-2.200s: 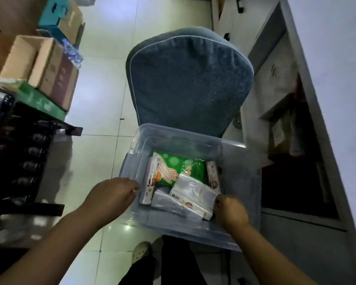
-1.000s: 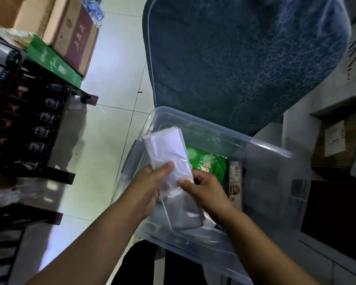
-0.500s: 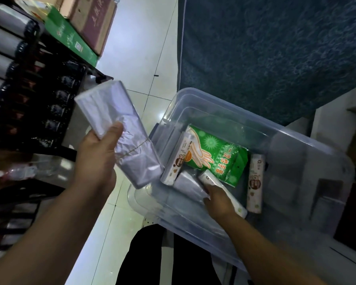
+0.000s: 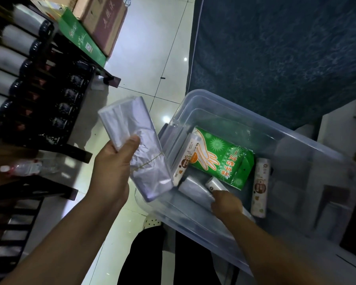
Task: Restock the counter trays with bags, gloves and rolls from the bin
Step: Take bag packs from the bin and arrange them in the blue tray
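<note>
Gripping the bag bundle (image 4: 140,153) one-handed, my left hand (image 4: 113,167) risks slippage; right hand (image 4: 226,204) closes on a roll (image 4: 214,185) inside the bin (image 4: 296,145).

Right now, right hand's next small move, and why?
Probably close on the roll and lift it out. The right hand is down in the bin touching it, grip unclear; the left hand already holds the bag bundle.

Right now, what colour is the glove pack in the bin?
Green glove pack, orange hand print; head view.
</note>
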Available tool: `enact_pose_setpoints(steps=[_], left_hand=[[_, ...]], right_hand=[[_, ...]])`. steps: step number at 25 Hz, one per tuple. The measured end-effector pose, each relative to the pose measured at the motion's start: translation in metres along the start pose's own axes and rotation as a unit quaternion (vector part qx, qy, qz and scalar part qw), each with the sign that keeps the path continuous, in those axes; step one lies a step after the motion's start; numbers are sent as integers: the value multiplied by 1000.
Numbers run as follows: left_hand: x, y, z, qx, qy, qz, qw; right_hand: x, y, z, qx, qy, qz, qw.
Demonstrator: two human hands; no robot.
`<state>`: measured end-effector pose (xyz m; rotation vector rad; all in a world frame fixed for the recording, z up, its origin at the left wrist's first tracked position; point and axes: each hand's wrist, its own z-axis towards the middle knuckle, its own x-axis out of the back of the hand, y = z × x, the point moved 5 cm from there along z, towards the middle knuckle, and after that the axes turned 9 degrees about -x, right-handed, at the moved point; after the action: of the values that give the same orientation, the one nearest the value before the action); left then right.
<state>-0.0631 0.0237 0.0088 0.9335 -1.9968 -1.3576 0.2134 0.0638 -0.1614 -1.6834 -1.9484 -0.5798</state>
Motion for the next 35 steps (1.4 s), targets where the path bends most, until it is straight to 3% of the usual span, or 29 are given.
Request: enact_pose_setpoints(steps=[5,10,15,20,23,26,30,33,35], left_hand=[[-13,11,-23,54,-19,-5,998],[-49,49,-62,96,-34,-30,994],[-101,105,-104,135,-76,-88,984],[-143,161,-134,160,-153,-149,964],[-153,189,-140,165,-182,-188,951],[-156,208,-140,184,-225,-203,935],[-157,228,-147,212,-303,-203,907],[-162,241,-152,172,-387,-132,896],[-168,245,-148,50,-438,-11,898]], right_hand=[[74,25,-38,20,-18,245,969],[177,33,-108,81,70,425,899],[265,21,-211,159,341,336,864],[294,3,-262,184,443,219,849],[306,5,-276,206,450,199,846],[312,8,-287,201,430,157,866],[315,4,-303,138,432,174,874],[318,11,-314,59,414,325,848],[316,24,-320,33,350,517,780]])
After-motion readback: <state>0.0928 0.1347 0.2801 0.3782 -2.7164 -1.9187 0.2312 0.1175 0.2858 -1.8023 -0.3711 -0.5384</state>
